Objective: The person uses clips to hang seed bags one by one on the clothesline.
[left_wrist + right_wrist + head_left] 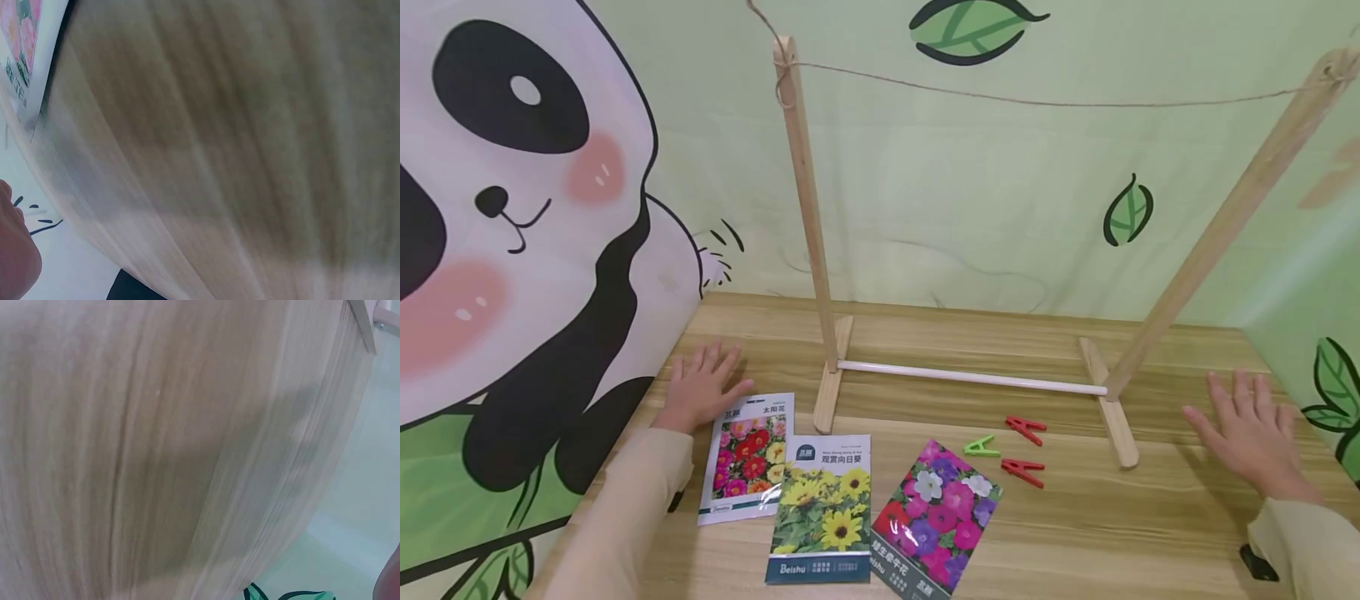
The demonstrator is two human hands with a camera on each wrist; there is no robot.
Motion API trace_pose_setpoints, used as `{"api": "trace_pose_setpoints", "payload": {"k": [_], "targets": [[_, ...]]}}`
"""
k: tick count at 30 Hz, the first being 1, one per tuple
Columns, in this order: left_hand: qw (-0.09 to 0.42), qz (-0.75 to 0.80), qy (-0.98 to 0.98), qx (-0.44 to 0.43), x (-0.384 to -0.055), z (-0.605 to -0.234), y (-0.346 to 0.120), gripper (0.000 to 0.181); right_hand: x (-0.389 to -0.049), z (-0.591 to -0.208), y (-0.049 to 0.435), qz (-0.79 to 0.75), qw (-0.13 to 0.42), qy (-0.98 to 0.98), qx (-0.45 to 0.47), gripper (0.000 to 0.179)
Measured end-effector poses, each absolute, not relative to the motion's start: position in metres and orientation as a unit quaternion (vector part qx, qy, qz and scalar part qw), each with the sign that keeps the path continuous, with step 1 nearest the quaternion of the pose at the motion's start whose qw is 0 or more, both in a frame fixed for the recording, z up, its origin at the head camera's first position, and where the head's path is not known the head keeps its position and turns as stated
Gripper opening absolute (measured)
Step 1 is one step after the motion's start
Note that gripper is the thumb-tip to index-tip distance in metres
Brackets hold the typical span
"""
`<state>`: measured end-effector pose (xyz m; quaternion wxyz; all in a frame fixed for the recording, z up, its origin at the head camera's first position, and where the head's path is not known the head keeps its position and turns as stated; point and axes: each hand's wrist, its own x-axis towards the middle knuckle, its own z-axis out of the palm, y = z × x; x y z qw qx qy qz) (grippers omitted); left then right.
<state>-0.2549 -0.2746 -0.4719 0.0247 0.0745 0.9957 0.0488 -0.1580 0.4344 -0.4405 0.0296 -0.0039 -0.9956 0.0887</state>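
Upper right, a pale wooden two-post frame (972, 377) carries brown twine (1037, 103), already strung, bearing nothing. Glossy flower-printed packets (820, 508), unclipped, lie lower centre between left hand (698, 392) and right hand (1255, 433), fingers spread apart, empty. Red and green plastic clips (1017, 469) lie unused, right of centre.

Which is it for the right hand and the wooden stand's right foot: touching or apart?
Apart. The head view shows bare tabletop between the right hand and the stand's right foot.
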Motion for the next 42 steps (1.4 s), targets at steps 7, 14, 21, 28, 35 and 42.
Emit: {"api": "trace_pose_setpoints", "payload": {"k": [7,14,21,28,35,42], "targets": [[0.028,0.054,0.995,0.082,-0.253,-0.475,-0.277,0.076,-0.153,-0.439,0.430,0.089,0.028,-0.995,0.021,0.071],[0.036,0.068,0.994,0.082,-0.250,-0.475,-0.277,0.076,-0.149,-0.439,0.424,0.079,0.035,-0.995,0.048,0.071],[0.049,0.069,0.993,0.084,-0.246,-0.475,-0.277,0.075,-0.145,-0.439,0.412,0.070,0.058,-0.993,0.074,0.070],[0.054,0.073,0.992,0.087,-0.241,-0.474,-0.275,0.076,-0.141,-0.437,0.403,0.066,0.068,-0.992,0.082,0.071],[0.044,0.081,0.992,0.090,-0.236,-0.473,-0.275,0.076,-0.138,-0.433,0.392,0.064,0.080,-0.990,0.096,0.071],[0.053,0.088,0.990,0.093,-0.232,-0.474,-0.276,0.078,-0.135,-0.432,0.379,0.058,0.110,-0.985,0.120,0.069]]}}
